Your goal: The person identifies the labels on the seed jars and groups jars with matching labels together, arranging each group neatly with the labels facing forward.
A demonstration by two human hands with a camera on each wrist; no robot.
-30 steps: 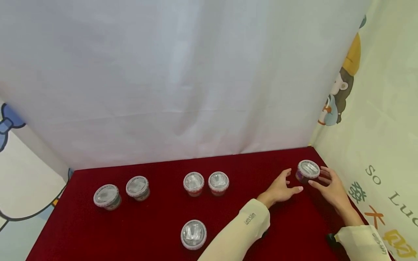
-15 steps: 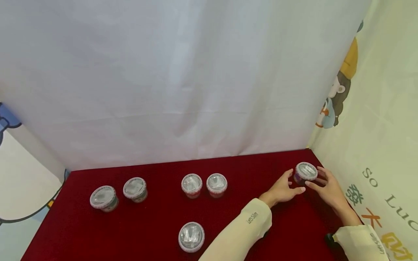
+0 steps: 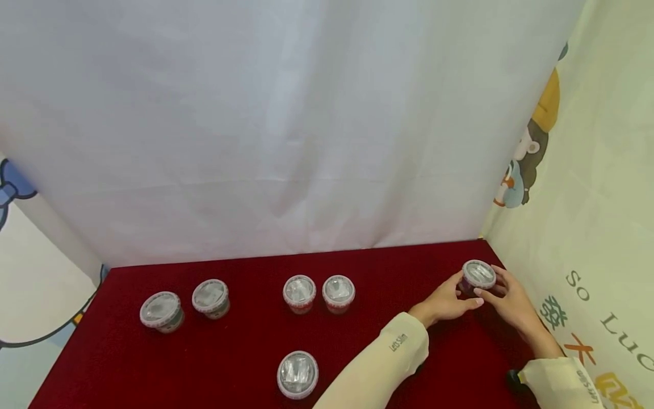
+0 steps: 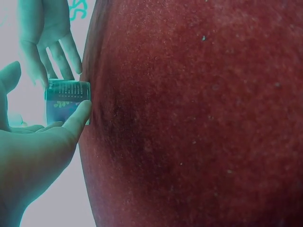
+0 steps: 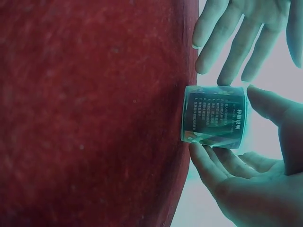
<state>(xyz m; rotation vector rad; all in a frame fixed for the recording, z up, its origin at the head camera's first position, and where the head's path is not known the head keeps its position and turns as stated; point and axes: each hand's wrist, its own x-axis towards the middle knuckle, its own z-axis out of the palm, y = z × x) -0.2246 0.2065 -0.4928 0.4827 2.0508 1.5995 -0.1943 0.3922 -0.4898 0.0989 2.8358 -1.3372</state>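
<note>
A small lidded tub (image 3: pixel 479 274) with a dark printed label stands upright on the dark red tabletop, at the far right of the head view. My left hand (image 3: pixel 443 298) is at its left side, fingers extended; in the left wrist view one fingertip (image 4: pixel 85 105) overlaps the label. At the tub's right side is my right hand (image 3: pixel 513 298), its thumb in front and its fingers beside the wall. In the right wrist view the right fingers lie along one side of the tub (image 5: pixel 215 117), while the left fingers reach its opposite side. Firm contact is hard to judge.
Two tubs stand at the left, one green-labelled tub (image 3: pixel 211 298) and another tub (image 3: pixel 162 311). Near the middle are two red-labelled tubs, the left one (image 3: pixel 300 293) and the right one (image 3: pixel 338 293). A further tub (image 3: pixel 297 375) stands nearer. Behind hangs a pale curtain (image 3: pixel 286 130); a printed sheet (image 3: pixel 603 227) borders the right.
Both hands have closed in on the tub at the far right, the left hand moving rightward to it. The tub itself stays in place. The view has shifted slightly.
</note>
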